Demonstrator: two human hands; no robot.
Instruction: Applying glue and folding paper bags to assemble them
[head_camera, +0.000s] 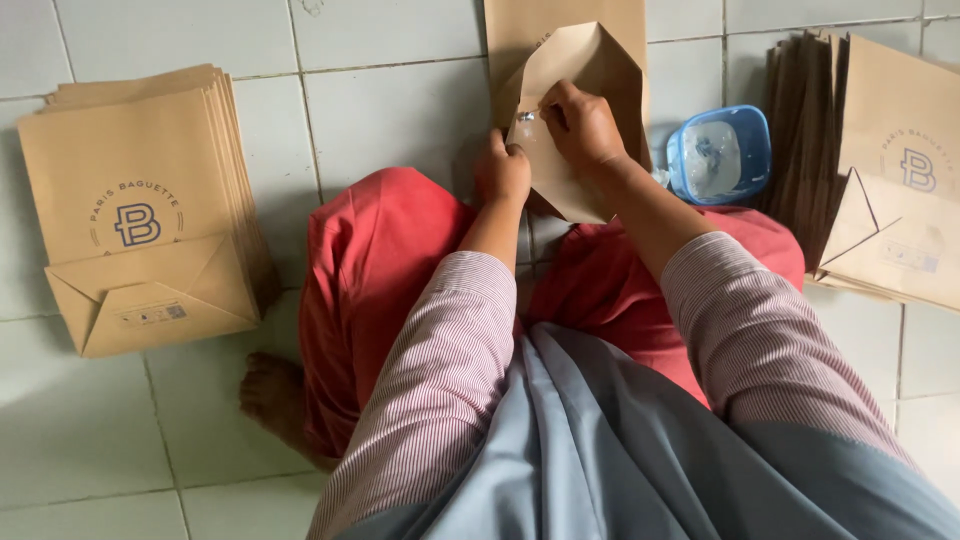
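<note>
A brown paper bag (585, 70) lies flat on the floor in front of my knees, its bottom flap folded up. My left hand (502, 172) presses on the left edge of that flap. My right hand (580, 125) rests on the middle of the flap, fingers curled, with a small shiny bit at the fingertips that I cannot identify. Both arms wear striped pink sleeves and reach out over my red-trousered legs.
A stack of finished brown bags (140, 200) lies on the white tiles at the left. Another stack (880, 170) lies at the right. A blue plastic tub (720, 155) with pale contents stands between the right stack and my hands. My bare foot (272, 395) shows lower left.
</note>
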